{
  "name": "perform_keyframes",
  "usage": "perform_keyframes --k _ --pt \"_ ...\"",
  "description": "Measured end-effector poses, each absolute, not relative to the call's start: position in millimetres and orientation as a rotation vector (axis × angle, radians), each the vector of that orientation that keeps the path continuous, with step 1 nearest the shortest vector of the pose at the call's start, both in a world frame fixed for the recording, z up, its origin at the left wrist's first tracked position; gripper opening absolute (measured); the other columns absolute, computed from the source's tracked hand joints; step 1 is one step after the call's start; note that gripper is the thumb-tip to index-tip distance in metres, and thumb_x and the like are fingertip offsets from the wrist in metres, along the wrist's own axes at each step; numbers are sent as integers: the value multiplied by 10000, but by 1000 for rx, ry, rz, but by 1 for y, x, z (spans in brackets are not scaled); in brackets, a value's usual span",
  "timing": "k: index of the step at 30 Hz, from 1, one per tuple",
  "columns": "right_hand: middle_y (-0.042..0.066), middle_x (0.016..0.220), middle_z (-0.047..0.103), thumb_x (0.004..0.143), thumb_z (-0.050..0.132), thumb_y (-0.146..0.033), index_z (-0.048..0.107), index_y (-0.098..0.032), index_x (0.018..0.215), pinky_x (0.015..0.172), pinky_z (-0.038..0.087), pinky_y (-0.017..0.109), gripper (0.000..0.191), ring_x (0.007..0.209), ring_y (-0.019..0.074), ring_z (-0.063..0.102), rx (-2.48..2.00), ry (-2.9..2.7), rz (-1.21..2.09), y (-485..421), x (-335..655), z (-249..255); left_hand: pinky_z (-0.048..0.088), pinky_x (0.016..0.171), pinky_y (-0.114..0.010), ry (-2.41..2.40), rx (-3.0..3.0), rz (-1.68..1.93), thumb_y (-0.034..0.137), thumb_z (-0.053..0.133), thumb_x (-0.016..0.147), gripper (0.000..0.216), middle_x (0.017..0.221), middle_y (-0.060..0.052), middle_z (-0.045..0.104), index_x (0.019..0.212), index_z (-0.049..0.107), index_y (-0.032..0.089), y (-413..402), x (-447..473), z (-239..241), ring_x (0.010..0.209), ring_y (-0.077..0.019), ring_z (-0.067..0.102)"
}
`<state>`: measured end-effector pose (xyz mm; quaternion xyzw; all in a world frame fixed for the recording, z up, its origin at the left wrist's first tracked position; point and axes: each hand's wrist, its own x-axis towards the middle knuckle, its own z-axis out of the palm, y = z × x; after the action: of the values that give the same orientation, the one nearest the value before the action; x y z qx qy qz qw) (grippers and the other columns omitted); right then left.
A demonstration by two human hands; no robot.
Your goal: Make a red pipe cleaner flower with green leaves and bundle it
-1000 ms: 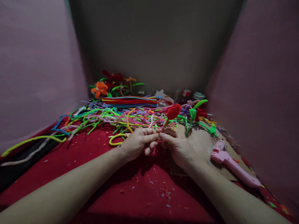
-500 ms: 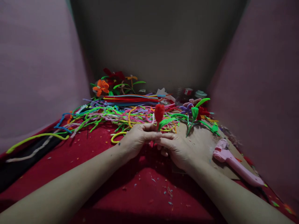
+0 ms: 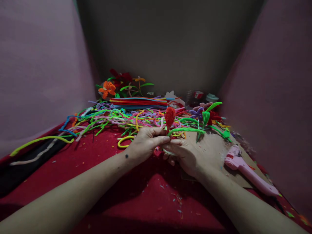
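Observation:
Between my two hands stands a pipe-cleaner flower with a fuzzy red head (image 3: 170, 117), held upright. My left hand (image 3: 146, 144) pinches it just below the head, thumb and forefinger pressed together. Close beneath, my right hand (image 3: 186, 154) has its fingers closed around the lower stem, most of which they hide. A bright green pipe cleaner (image 3: 187, 130) sticks out to the right from the pinch, nearly level. Behind the hands spreads a tangled heap of coloured pipe cleaners (image 3: 112, 117).
A pink glue gun (image 3: 251, 172) lies on a cardboard sheet (image 3: 214, 149) at the right. Finished pipe-cleaner flowers stand at the back left, including an orange flower (image 3: 107, 89), and others at the right. A bundle of straight pipe cleaners (image 3: 138, 101) lies behind the heap. Scraps dot the red cloth (image 3: 151, 208).
The green pipe cleaner now reaches farther right, longer and flatter than before. Both hands keep their grip on the flower. The whole view has shifted slightly.

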<state>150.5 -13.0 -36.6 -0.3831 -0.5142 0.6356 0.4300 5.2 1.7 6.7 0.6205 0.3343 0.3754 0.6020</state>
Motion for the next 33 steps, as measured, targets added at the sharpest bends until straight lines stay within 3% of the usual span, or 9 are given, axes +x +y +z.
perform_keyframes --k 8,12,17,21,25,29,33 --pt "-27 475 506 740 608 -365 571 -155 518 413 257 231 309 401 66 400 -1013 -1435 1495 -18 149 -30 404 526 -228 690 1241 930 137 633 641 95 596 14 581 675 545 129 9 3 -3 518 -97 524" --pt "-40 480 492 725 630 -348 599 -161 567 418 249 230 247 408 63 389 -997 -1442 1478 -21 147 -28 424 546 -247 587 1113 810 120 647 597 155 638 -6 598 714 546 121 9 1 0 542 -116 551" --pt "-42 502 484 739 608 -350 635 -173 638 427 249 225 206 431 65 373 -966 -1375 1461 -21 147 -30 421 613 -242 682 1256 893 215 696 631 226 731 -3 583 792 559 135 10 0 0 651 -118 551" --pt "-46 500 483 703 631 -366 620 -175 583 435 237 228 226 428 59 338 -999 -1326 1417 -20 146 -31 353 531 -206 877 1442 896 292 709 624 227 621 28 529 696 569 129 9 2 -3 563 -85 475" --pt "-34 572 532 656 669 -282 651 -171 628 506 304 230 116 525 81 410 -1043 -1382 1366 -21 146 -24 290 463 -199 952 1489 805 312 687 636 221 556 37 504 647 575 121 7 1 -2 484 -69 422" --pt "-39 532 507 711 616 -321 642 -171 694 473 302 228 153 475 80 401 -1040 -1443 1470 -20 149 -21 366 529 -209 850 1486 795 270 609 715 139 612 21 572 702 574 136 10 -2 1 531 -88 499" --pt "-10 562 535 785 495 -313 596 -165 638 471 335 237 232 475 94 442 -946 -1516 1470 -17 152 -21 415 572 -243 779 1518 743 280 538 782 157 581 2 595 704 541 144 13 -3 1 544 -122 553"
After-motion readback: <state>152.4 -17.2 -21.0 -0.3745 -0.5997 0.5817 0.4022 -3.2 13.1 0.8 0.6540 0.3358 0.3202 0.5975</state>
